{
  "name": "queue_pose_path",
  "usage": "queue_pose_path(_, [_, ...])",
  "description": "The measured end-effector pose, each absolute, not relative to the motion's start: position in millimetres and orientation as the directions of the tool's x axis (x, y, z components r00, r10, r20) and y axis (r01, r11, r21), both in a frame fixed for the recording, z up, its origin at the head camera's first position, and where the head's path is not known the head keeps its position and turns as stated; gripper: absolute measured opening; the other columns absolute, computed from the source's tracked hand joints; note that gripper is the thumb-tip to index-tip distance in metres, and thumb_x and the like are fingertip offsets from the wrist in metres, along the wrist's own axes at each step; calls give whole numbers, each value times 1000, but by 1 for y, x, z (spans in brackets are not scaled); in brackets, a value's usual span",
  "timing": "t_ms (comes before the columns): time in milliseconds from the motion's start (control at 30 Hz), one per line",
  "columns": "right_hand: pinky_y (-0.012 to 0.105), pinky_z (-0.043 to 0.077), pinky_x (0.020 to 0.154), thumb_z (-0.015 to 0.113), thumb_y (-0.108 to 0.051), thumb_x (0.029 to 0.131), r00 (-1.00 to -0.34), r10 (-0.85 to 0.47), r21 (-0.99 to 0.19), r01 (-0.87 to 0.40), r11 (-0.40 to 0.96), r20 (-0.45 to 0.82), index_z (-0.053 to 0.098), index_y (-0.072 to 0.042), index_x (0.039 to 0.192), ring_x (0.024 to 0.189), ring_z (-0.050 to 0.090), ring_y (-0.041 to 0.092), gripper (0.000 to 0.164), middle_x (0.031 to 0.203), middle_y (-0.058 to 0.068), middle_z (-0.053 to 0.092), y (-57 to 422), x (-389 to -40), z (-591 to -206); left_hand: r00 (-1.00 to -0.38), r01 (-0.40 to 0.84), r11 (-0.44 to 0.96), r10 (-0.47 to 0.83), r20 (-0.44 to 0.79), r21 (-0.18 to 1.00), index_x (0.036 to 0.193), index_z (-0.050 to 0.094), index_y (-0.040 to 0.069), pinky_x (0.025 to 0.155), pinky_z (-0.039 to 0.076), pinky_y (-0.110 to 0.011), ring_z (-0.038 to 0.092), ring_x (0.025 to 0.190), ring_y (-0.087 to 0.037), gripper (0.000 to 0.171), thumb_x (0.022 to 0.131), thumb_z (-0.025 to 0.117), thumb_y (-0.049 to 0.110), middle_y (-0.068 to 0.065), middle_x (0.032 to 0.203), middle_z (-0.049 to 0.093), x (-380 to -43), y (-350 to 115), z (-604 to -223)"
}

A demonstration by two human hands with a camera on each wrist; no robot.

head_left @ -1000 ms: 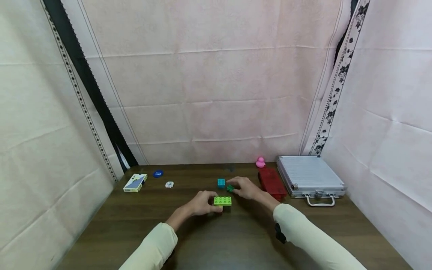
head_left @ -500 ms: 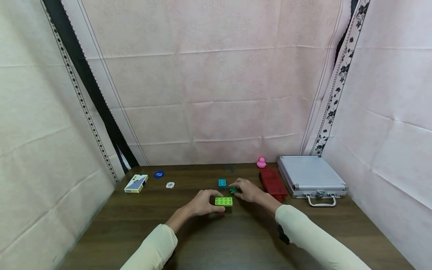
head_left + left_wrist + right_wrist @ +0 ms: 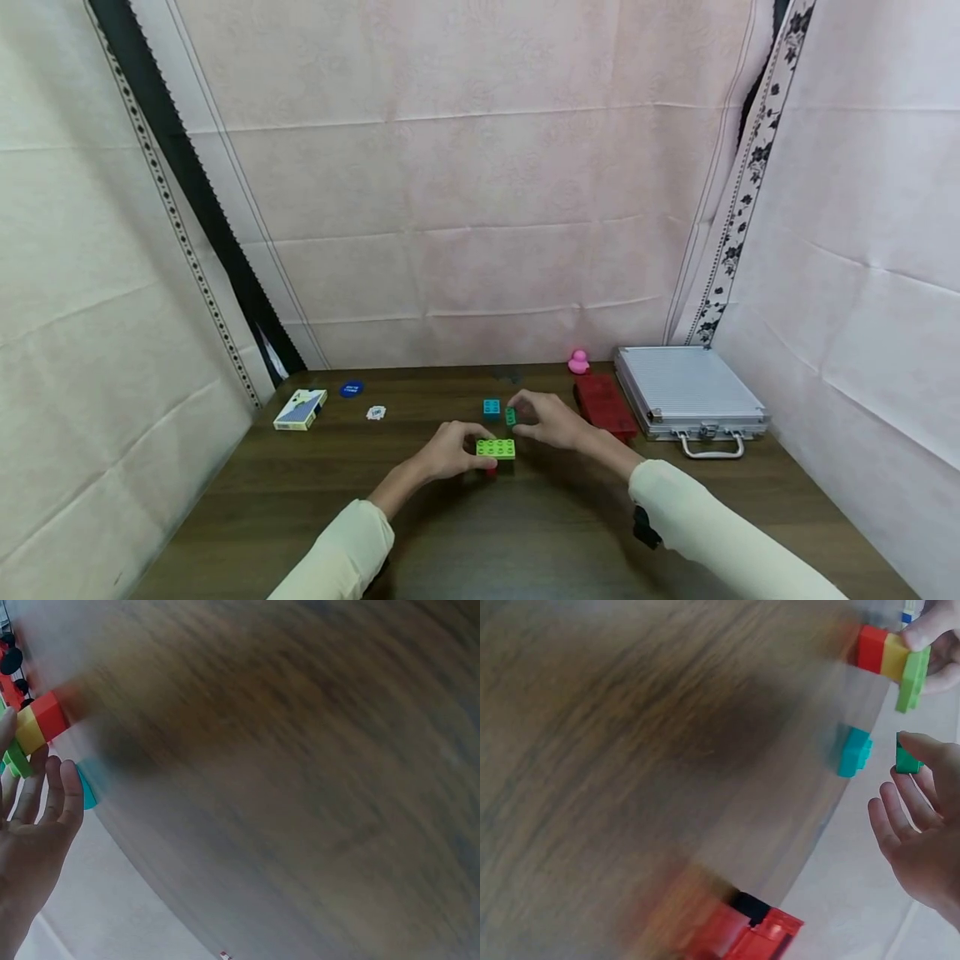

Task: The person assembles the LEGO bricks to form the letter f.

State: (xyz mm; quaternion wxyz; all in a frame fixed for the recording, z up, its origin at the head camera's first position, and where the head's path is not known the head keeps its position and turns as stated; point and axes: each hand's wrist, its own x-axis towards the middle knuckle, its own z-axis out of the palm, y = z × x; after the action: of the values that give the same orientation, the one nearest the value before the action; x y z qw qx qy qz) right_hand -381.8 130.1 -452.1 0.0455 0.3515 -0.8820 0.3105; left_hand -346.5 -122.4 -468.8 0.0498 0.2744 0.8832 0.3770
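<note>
My left hand (image 3: 448,452) grips a stack of toy building bricks between thumb and fingers. A lime green brick (image 3: 495,448) tops the stack and overhangs a yellow brick (image 3: 894,657), under which sits a red brick (image 3: 871,649). Behind and to the right of the stack, my right hand (image 3: 552,421) pinches a small green brick (image 3: 511,416) between thumb and fingertips, above the table in the right wrist view. A teal brick (image 3: 491,407) stands on the table just left of that green one, studs up.
Right of my right hand lie a red case-like object (image 3: 603,404) and a silver briefcase (image 3: 690,396), with a pink duck-like toy (image 3: 578,361) behind. Toward the left are a card box (image 3: 301,407), a blue disc (image 3: 352,388) and a small white piece (image 3: 376,412). Curtains enclose the table (image 3: 450,542).
The small green brick, tilted before, has turned upright in my right fingers, its studs now facing the head camera. My left hand and its stack have stayed almost in place.
</note>
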Motion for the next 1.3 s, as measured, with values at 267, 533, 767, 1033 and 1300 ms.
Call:
queue_pose_path(267, [44, 56, 96, 78, -9, 95, -683, -646, -518, -710, 477, 341, 64, 1, 131, 116, 69, 32, 40, 126, 13, 70, 122, -365, -444, -856, 419, 555, 505, 110, 718, 118, 76, 14, 72, 55, -29, 66, 88, -15, 31, 91, 83, 28, 1, 101, 72, -346, -124, -473])
queue_pose_path(533, [46, 58, 89, 76, -7, 95, -650, -686, -547, -722, 424, 326, 65, -1, 126, 110, 70, 38, 33, 119, 15, 71, 112, -354, -449, -855, 429, 560, 504, 120, 708, 116, 76, 11, 73, 56, -28, 67, 86, -12, 32, 91, 84, 28, 4, 97, 73, -347, -124, -476])
queue_pose_path(767, [41, 58, 90, 76, -11, 96, -687, -666, -546, -691, 473, 292, 68, -7, 125, 113, 70, 28, 30, 121, 10, 72, 106, -346, -454, -852, 433, 557, 510, 119, 709, 114, 76, 12, 72, 56, -27, 67, 86, -11, 30, 90, 84, 29, 6, 96, 73, -347, -124, -478])
queue_pose_path(1033, [28, 57, 87, 78, -15, 95, -713, -636, -505, -682, 530, 296, 69, -10, 121, 106, 71, 16, 28, 114, 4, 75, 103, -345, -459, -843, 454, 549, 520, 138, 702, 109, 77, 11, 72, 55, -27, 68, 86, -13, 27, 90, 84, 29, 2, 95, 73, -347, -124, -477])
queue_pose_path(1300, [32, 58, 88, 79, -18, 94, -717, -628, -508, -678, 531, 301, 73, -12, 117, 102, 72, 16, 25, 110, 2, 76, 101, -348, -454, -847, 450, 558, 515, 134, 698, 110, 77, 10, 70, 55, -27, 66, 85, -13, 28, 90, 84, 29, 3, 95, 73, -349, -123, -470])
